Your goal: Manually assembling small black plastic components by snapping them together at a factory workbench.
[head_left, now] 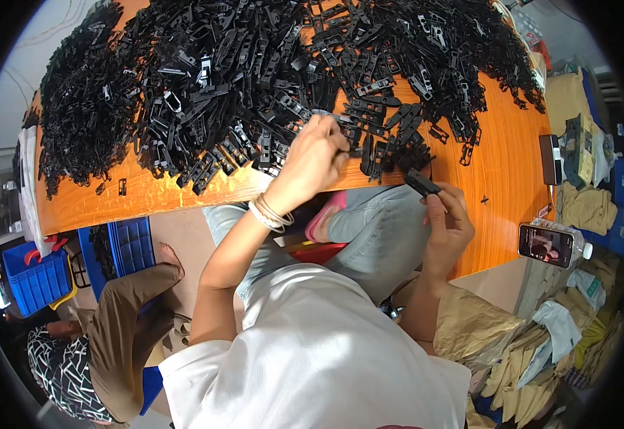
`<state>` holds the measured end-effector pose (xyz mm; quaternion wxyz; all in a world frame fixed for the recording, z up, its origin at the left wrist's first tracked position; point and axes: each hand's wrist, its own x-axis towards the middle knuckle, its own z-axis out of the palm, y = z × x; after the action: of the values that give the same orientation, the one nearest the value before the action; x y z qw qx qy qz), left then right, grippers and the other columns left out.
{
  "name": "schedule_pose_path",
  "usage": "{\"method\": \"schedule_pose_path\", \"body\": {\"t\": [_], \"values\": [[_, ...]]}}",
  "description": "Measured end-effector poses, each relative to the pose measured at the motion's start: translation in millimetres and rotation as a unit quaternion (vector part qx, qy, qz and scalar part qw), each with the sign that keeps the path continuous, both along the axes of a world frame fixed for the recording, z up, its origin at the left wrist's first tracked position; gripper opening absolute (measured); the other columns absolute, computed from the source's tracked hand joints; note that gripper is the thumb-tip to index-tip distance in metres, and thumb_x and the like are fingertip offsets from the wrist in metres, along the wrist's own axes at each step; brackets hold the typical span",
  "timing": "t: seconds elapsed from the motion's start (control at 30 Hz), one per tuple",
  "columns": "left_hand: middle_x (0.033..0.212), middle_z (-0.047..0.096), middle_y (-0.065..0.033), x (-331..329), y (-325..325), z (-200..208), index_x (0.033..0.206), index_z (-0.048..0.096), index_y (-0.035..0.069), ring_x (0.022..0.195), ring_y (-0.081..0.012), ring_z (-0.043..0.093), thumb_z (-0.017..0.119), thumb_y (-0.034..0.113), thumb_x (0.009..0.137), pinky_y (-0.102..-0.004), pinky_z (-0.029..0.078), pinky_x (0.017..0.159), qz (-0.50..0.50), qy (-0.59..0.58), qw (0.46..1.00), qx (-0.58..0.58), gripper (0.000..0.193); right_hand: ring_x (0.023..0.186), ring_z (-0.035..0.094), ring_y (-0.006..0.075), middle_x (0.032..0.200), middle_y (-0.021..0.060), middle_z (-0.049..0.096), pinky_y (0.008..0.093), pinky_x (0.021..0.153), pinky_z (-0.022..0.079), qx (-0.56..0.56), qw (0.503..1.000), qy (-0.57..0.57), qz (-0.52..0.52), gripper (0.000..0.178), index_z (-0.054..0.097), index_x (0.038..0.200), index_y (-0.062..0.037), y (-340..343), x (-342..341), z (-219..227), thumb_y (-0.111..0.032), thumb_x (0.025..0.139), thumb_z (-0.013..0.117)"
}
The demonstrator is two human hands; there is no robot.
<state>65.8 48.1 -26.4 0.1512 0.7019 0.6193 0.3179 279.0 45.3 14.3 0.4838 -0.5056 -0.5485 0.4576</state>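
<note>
My right hand (449,230) is closed in a pinch on one end of a black plastic part (421,183), held over the front edge of the table. My left hand (315,156), bracelets at its wrist, reaches to the near edge of a big heap of black plastic parts (233,64). Its fingers are curled and slightly smeared, and whatever they grip is hidden. Between the two hands, several black parts (375,159) lie side by side at the table's edge.
Heaps of small black parts (83,107) cover the back and left of the orange wooden table (508,171). A phone (545,244) leans against a bottle at the right. Blue crates (36,275) and a seated person (122,336) are at the left; bags (533,365) pile up at lower right.
</note>
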Motion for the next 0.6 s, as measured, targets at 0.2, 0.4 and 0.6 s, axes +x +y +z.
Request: {"method": "schedule_pose_path", "body": {"t": [0.2,0.4,0.6], "values": [[0.082,0.056,-0.0062,-20,20,-4,0.075,0.058,-0.002,0.069,-0.0155,0.053,0.064,0.005,0.071,-0.0258,0.040,0.059,0.034,-0.274,0.961,-0.024,0.010,0.060,0.047,0.0072,0.094,0.0096,0.056,0.0179,0.050,0.037,0.032,0.996,-0.061,0.054,0.010,0.060,0.086,0.0056,12,-13,-4,0.000,0.078,0.057],[0.067,0.059,-0.0062,-14,14,27,0.091,0.051,-0.001,0.042,-0.0082,0.049,0.049,0.013,0.087,-0.0188,0.038,0.038,-0.030,-0.560,0.798,-0.220,0.014,0.061,0.051,0.0079,0.091,0.0086,0.056,0.0176,0.051,0.038,0.012,0.991,0.060,0.119,0.010,0.059,0.085,0.0062,23,-33,-5,-0.001,0.078,0.059],[0.060,0.057,-0.0096,-14,5,32,0.079,0.058,-0.004,0.032,-0.0046,0.038,0.053,0.012,0.084,-0.0165,0.023,0.028,-0.048,-0.623,0.704,-0.337,0.017,0.062,0.054,0.0098,0.084,0.0086,0.057,0.0194,0.051,0.040,-0.017,0.982,0.055,0.180,0.009,0.059,0.083,0.0066,25,-35,-2,-0.001,0.079,0.058]]}}
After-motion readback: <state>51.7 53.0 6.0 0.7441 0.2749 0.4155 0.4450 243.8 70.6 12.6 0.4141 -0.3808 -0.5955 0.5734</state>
